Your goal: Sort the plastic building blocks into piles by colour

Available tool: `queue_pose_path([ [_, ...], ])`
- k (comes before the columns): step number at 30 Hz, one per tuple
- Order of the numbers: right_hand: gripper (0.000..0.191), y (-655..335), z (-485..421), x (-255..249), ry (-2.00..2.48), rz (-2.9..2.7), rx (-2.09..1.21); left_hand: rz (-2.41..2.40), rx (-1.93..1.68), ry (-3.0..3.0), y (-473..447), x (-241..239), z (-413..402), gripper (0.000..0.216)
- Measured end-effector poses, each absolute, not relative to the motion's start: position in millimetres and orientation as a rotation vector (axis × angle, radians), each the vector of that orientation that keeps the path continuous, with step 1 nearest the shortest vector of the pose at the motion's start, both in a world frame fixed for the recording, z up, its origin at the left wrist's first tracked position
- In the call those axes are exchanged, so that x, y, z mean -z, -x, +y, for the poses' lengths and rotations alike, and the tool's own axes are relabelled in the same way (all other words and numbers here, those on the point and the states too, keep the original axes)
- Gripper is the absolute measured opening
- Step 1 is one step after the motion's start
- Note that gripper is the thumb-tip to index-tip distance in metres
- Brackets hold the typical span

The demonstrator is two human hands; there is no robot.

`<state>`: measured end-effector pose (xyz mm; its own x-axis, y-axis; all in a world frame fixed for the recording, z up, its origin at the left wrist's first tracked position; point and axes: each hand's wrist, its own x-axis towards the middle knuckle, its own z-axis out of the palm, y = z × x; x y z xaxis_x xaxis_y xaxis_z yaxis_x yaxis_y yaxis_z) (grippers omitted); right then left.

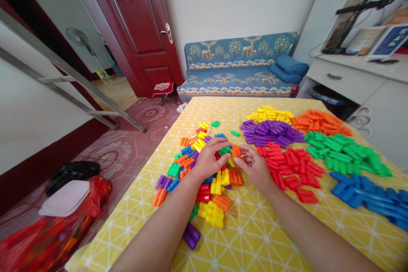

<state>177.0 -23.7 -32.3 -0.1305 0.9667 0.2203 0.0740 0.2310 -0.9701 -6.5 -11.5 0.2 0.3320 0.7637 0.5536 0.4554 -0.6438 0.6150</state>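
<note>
An orange plastic building block (236,151) with rounded ribs is between my two hands over a mixed-colour pile. My right hand (255,165) pinches it from the right, its fingers curled. On the other side, the index finger and thumb of my left hand (208,157) close in at its left edge. Green blocks (225,151) show in the gap under the left fingers. Below the hands lie yellow blocks (219,182), a red block (203,193) and more orange blocks (236,177). My left palm hides part of the pile.
Sorted heaps lie on the right of the yellow tablecloth (255,242): yellow (269,114), purple (270,132), red (290,165), orange (320,122), green (349,153) and blue (369,195). Beyond the table is a blue sofa (236,74); red bags (47,238) lie on the floor at left.
</note>
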Motion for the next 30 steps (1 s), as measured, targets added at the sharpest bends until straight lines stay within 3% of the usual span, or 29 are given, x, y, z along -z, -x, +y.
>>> queue_pose_path([
  [7,0.038,-175.7,-27.2,26.2,1.025,-1.396,-1.069,1.170,-1.115,-2.290,7.8,6.6,-7.6,0.032],
  [15,0.040,-202.4,-15.1,-1.8,1.067,-1.333,-0.709,1.176,-1.143,-2.262,9.5,7.7,-5.2,0.018],
  [20,0.045,-277.6,35.2,-24.8,1.234,-1.213,-0.331,1.200,-1.131,-2.261,9.2,4.0,-5.8,0.016],
  [25,0.029,-387.3,93.8,-23.0,1.589,-1.254,0.024,1.187,-1.141,-2.254,8.4,2.5,-5.8,0.016],
  [30,0.034,-457.7,127.9,-7.1,1.801,-1.284,0.100,1.199,-1.133,-2.243,7.9,2.2,-6.4,0.015],
])
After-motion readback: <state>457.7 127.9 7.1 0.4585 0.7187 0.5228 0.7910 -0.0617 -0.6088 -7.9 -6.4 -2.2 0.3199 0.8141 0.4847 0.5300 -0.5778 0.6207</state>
